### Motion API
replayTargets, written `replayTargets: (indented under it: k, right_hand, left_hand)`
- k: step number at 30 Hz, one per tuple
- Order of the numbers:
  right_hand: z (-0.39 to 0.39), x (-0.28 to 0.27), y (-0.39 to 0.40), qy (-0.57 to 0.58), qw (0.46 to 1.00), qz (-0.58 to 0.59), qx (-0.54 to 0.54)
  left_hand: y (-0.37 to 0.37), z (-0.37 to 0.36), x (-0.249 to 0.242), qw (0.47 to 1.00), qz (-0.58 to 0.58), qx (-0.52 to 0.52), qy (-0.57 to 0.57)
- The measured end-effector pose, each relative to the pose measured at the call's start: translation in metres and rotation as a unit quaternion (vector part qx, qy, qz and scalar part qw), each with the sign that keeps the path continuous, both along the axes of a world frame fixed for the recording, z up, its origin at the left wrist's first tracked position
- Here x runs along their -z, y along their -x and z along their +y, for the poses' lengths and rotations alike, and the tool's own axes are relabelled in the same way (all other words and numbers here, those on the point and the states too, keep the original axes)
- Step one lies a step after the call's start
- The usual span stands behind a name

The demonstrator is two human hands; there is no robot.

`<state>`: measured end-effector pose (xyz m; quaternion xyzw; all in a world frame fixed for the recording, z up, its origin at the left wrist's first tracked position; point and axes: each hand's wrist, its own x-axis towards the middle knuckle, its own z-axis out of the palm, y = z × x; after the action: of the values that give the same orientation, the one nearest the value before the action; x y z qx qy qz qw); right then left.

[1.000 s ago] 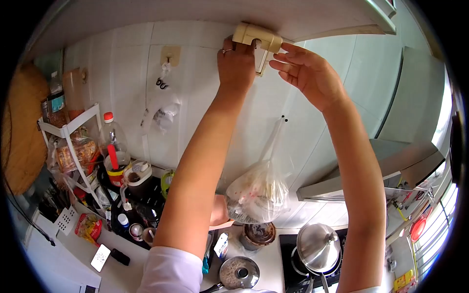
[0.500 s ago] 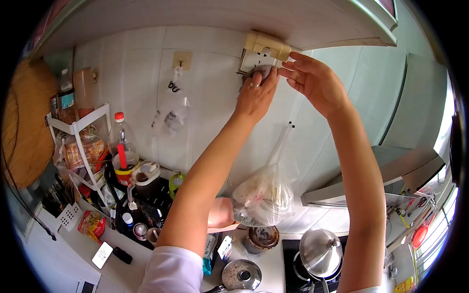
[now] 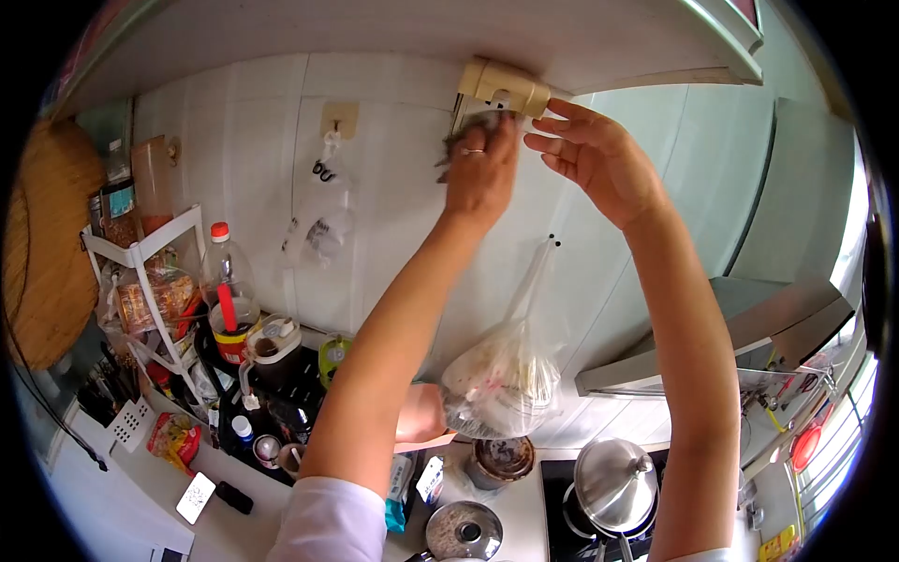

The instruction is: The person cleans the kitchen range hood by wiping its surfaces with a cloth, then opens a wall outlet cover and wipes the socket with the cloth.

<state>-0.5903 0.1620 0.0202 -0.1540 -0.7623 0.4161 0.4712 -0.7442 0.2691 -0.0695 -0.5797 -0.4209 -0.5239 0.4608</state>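
Observation:
High on the tiled wall, a wall socket point(image 3: 464, 110) has its yellowed cover point(image 3: 504, 86) raised above it. My left hand point(image 3: 482, 178) presses a crumpled grey cloth point(image 3: 456, 148) against the socket, hiding most of its face. Beside it, my right hand point(image 3: 599, 159) is raised with the fingers apart. Its upper fingertips are right at the cover's right edge, and the lower ones reach toward the socket.
Close overhead runs a cabinet underside point(image 3: 375, 28). Below my hands hang a filled plastic bag point(image 3: 506, 375) and, further left, a small bag on a hook point(image 3: 337, 125). A lidded pot point(image 3: 613, 482) stands on the stove; bottles and a white rack point(image 3: 140, 245) crowd the left.
My left hand and the cloth have moved left and slightly down, now covering the socket's left side and edge. My right hand stays near the cover's right edge.

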Motion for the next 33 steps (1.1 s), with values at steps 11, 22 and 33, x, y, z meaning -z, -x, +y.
replayTargets:
  k: [11, 22, 33]
  right_hand:
    - [-0.005, 0.0, -0.001, -0.017, 1.0, -0.019, 0.0]
    - [-0.007, -0.002, 0.0, 0.009, 1.0, 0.006, 0.02]
    - [-0.012, -0.004, 0.0, -0.004, 1.0, -0.018, 0.02]
  left_hand:
    - [0.023, -0.005, -0.019, 0.99, -0.119, -0.072, -0.007]
    - [0.015, -0.008, 0.016, 0.989, -0.117, -0.081, 0.025]
    - [-0.003, -0.005, -0.025, 0.979, -0.168, 0.102, -0.047]
